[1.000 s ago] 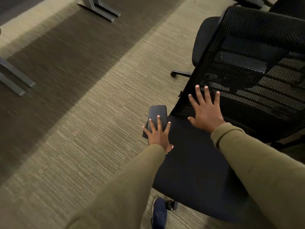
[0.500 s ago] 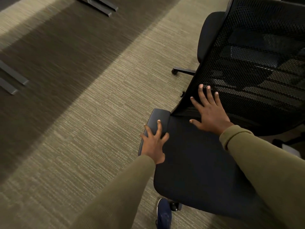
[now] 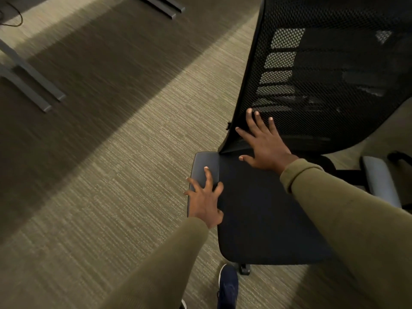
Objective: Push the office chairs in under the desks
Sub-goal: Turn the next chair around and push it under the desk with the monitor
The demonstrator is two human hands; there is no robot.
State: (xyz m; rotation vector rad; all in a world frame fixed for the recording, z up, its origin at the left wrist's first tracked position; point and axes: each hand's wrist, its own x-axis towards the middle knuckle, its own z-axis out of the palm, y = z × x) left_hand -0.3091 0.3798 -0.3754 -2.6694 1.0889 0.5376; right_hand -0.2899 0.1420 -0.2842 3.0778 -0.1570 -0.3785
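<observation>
Office chair (image 3: 274, 219), right half of frame, stands on open carpet (image 3: 111, 175); desk legs (image 3: 33, 85) lie well apart at upper left, so pushing-in remains undone. Right hand (image 3: 265, 146) presses flat, fingers spread, against the mesh backrest (image 3: 334, 74); left hand (image 3: 205, 201) rests unclenched on the armrest (image 3: 205, 161).

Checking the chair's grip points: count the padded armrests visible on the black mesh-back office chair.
2: one dark padded armrest at the seat's left edge under the left hand, one grey padded armrest at the far right. Their supports are largely hidden.
</observation>
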